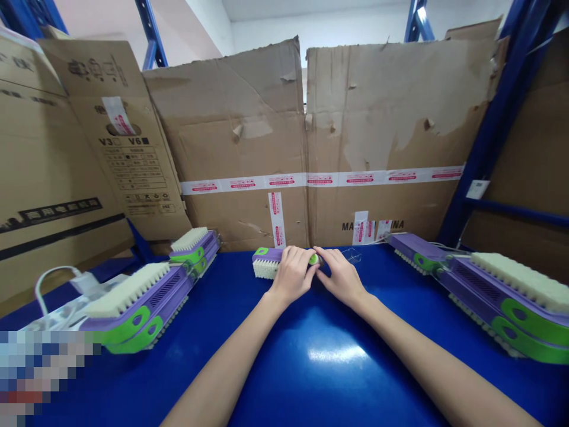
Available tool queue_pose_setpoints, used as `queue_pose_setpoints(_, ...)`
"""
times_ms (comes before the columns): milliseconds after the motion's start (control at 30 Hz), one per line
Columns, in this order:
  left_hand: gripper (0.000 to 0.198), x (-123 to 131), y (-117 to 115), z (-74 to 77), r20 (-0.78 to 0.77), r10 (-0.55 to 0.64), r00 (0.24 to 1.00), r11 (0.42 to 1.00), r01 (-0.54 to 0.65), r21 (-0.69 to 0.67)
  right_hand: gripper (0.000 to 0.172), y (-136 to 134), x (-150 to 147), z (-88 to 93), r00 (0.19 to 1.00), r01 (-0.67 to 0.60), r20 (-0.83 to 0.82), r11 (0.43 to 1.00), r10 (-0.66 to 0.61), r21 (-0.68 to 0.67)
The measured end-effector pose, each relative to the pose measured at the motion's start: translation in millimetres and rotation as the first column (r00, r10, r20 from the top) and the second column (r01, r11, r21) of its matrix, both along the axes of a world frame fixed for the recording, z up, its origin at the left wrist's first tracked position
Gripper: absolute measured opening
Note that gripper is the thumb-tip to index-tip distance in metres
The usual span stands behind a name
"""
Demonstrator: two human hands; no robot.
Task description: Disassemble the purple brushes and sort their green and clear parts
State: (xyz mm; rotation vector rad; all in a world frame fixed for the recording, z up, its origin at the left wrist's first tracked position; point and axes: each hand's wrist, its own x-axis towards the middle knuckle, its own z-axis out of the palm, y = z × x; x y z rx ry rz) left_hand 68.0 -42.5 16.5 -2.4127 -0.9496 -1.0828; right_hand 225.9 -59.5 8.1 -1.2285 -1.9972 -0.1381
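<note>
A purple and green brush (pixel 265 270) with white bristles facing down lies at the back middle of the blue tabletop. My left hand (pixel 292 271) is wrapped over its body and hides most of it. Close beside it, my right hand (pixel 338 276) has thumb and index finger closed around the brush's right end, where a round green part (pixel 313 259) shows between the two hands. A clear plastic piece (pixel 353 255) sticks out past the right hand; how it joins the brush is hidden.
Paired purple and green brushes lie at left (pixel 133 308) and right (pixel 502 296), some bristles up. A power strip with a white plug (pixel 86 283) sits at far left. Cardboard sheets (pixel 240 148) wall the back, between blue rack posts (pixel 498 118).
</note>
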Motion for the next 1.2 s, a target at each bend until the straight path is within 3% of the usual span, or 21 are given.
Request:
queue_pose_setpoints(167, 0.024, -0.4, -1.2, 1.4, -0.020, -0.009, 1.000, 1.000, 0.009, -0.015, 0.049, 6.0, 5.1, -3.0, 0.997, -0.060, -0.054, 0.998, 0.061, 0.014)
queue_pose_setpoints(267, 0.030, -5.2, -0.8, 5.4, -0.079, 0.046, 0.996, 0.999, -0.045, 0.018, 0.050, 13.1, 13.0, -2.9, 0.996, 0.018, -0.093, 0.999, -0.014, 0.041)
queue_pose_setpoints(400, 0.034, -18.5, 6.0, 8.1, -0.130, 0.182, 0.975, 0.983, -0.176, 0.057, 0.055, 24.8, 32.2, -0.6, 0.956, 0.155, -0.261, 0.986, -0.132, 0.067)
queue_pose_setpoints(600, 0.035, -34.3, 17.6, 2.3, -0.144, 0.291, 0.946, 0.957, -0.287, 0.051, 0.043, 36.6, 58.8, -1.1, 0.845, 0.304, -0.447, 0.951, -0.294, -0.052)
queue_pose_setpoints(800, 0.036, -32.5, 16.9, 0.5, -0.178, 0.287, 0.941, 0.958, -0.286, 0.031, 0.046, 38.7, 62.4, -3.0, 0.814, 0.337, -0.400, 0.903, -0.422, -0.266)
queue_pose_setpoints(900, 0.035, -31.5, 15.9, 0.9, -0.184, 0.285, 0.941, 0.958, -0.287, 0.019, 0.050, 38.7, 63.1, -2.2, 0.802, 0.367, -0.379, 0.882, -0.462, -0.297)
queue_pose_setpoints(1200, 0.035, -32.8, 17.5, -0.3, -0.200, 0.284, 0.938, 0.958, -0.288, 0.010, 0.035, 42.1, 68.5, -7.9, 0.848, 0.346, -0.292, 0.879, -0.443, -0.328)
